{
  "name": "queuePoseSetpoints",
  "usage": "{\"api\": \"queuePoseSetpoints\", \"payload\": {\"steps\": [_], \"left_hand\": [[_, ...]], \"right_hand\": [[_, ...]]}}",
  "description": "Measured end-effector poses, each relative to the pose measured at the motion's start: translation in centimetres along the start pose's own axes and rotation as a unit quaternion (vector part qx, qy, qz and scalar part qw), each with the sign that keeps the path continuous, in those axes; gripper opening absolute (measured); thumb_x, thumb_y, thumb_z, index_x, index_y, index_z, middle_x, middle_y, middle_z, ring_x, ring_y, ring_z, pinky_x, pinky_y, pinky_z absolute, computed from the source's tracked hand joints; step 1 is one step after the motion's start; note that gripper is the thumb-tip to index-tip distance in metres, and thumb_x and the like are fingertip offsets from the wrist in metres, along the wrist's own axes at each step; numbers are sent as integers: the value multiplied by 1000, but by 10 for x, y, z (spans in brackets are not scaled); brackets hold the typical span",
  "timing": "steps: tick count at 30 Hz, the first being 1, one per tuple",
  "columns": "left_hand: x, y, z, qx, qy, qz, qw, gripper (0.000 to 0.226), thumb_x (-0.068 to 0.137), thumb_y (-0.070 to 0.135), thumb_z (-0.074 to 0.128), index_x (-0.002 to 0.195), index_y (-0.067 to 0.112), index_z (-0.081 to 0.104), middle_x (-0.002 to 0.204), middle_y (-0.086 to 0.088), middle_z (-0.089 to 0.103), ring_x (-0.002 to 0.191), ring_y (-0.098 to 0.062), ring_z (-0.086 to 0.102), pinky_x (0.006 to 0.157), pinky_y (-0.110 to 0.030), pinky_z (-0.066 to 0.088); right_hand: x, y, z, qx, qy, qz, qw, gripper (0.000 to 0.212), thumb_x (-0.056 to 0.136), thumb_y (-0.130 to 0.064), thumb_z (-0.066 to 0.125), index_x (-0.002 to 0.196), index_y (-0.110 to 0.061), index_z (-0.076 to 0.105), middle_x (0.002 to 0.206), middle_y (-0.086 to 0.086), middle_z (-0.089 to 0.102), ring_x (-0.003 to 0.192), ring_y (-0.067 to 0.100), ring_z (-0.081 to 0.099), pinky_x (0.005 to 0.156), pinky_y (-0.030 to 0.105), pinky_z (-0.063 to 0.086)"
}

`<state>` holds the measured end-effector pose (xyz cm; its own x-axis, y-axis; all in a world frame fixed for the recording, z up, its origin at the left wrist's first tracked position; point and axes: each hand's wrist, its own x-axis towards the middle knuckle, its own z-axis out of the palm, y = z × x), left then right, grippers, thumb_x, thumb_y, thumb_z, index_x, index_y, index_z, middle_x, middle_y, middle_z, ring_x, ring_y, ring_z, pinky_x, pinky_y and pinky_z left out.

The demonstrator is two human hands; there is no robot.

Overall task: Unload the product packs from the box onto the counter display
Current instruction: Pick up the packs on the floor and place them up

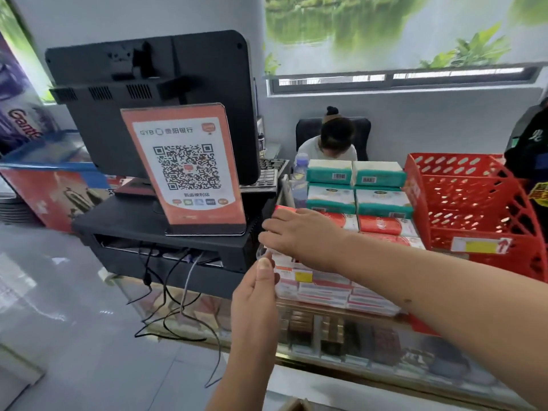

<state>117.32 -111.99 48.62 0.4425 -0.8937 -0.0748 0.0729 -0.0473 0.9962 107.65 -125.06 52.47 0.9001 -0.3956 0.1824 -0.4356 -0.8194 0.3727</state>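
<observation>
A tiered clear counter display (pixel 323 287) holds rows of packs: teal-and-white packs (pixel 354 185) at the back, red packs (pixel 385 225) in the middle, white-and-red packs (pixel 367 299) in front. My right hand (pixel 299 234) reaches leftward over the display's left column, its fingers curled over a red pack (pixel 283 209) whose top corner shows behind the knuckles. My left hand (pixel 256 287) is at the display's front left corner, thumb up, pinching the clear front lip. A cardboard box corner (pixel 296 406) shows at the bottom edge.
A QR-code sign (pixel 184 167) and a black monitor (pixel 154 93) stand on a black stand just left of the display, with cables hanging below. An empty red basket rack (pixel 474 209) sits at the right. A person sits behind the glass counter (pixel 341 336).
</observation>
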Motion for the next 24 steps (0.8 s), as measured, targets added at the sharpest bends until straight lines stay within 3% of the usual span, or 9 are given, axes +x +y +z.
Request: {"api": "queuePoseSetpoints", "payload": {"steps": [3, 6, 10, 13, 16, 18, 21, 22, 24], "left_hand": [[16, -3, -3, -10, -7, 5, 1000, 43, 105, 40, 42, 77, 52, 72, 88, 20, 74, 101, -11, 68, 93, -39, 53], [27, -2, -5, -30, -28, 9, 999, 45, 106, 36, 42, 76, 49, 75, 86, 19, 75, 85, 4, 68, 89, -39, 54], [35, 4, -9, -61, -68, 6, 996, 35, 105, 37, 44, 88, 41, 74, 96, 17, 76, 102, -2, 68, 94, -33, 52], [40, 2, -13, -78, -88, -6, 993, 31, 105, 39, 44, 117, 32, 71, 118, 9, 72, 115, -8, 63, 107, -40, 47], [42, 3, -21, -73, -108, -4, 991, 36, 104, 42, 44, 126, 29, 68, 124, 5, 70, 118, -11, 62, 109, -45, 46], [40, 6, -24, -56, -137, 13, 989, 30, 104, 39, 44, 119, 36, 70, 120, 9, 71, 113, -4, 63, 102, -35, 50], [40, 22, -20, -3, -187, 57, 981, 36, 105, 39, 43, 85, 53, 70, 92, 30, 71, 87, 17, 61, 74, -8, 48], [42, 29, -15, 17, -204, 78, 976, 34, 104, 44, 41, 90, 56, 70, 94, 32, 70, 91, 17, 61, 79, -8, 48], [47, 44, 0, 33, -240, 105, 964, 35, 103, 56, 35, 113, 50, 67, 111, 22, 72, 108, 2, 64, 96, -28, 51]], "right_hand": [[-3, -6, 1, 27, -53, 39, 997, 59, 93, -7, 56, 146, -23, 37, 147, 5, 41, 132, 25, 40, 92, 39, 51], [-4, -12, 0, 61, -60, 118, 989, 78, 86, 0, 62, 152, -22, 27, 153, 6, 34, 137, 26, 39, 94, 40, 53], [-6, -24, 4, 87, -82, 202, 972, 46, 93, -16, 51, 139, -17, 46, 136, 4, 51, 123, 27, 50, 96, 44, 49], [-10, -38, 5, 118, -82, 242, 960, 46, 98, -22, 46, 144, -18, 43, 144, 1, 48, 131, 22, 45, 105, 38, 42], [-17, -46, -5, 144, -65, 264, 951, 50, 101, -23, 47, 149, -17, 35, 154, 3, 37, 142, 23, 33, 114, 37, 30], [-29, -47, -12, 151, -56, 291, 943, 49, 103, -26, 42, 150, -18, 32, 157, 4, 33, 146, 22, 26, 118, 37, 23], [-56, -39, -14, 130, -52, 338, 931, 49, 104, -38, 32, 150, -21, 32, 156, 2, 33, 145, 21, 26, 119, 36, 21], [-65, -34, -13, 136, -56, 358, 922, 50, 105, -38, 30, 152, -21, 31, 157, 3, 31, 146, 20, 25, 119, 34, 19], [-78, -20, -13, 168, -50, 406, 897, 51, 105, -38, 31, 152, -19, 30, 159, 4, 29, 146, 19, 24, 118, 31, 17]]}}
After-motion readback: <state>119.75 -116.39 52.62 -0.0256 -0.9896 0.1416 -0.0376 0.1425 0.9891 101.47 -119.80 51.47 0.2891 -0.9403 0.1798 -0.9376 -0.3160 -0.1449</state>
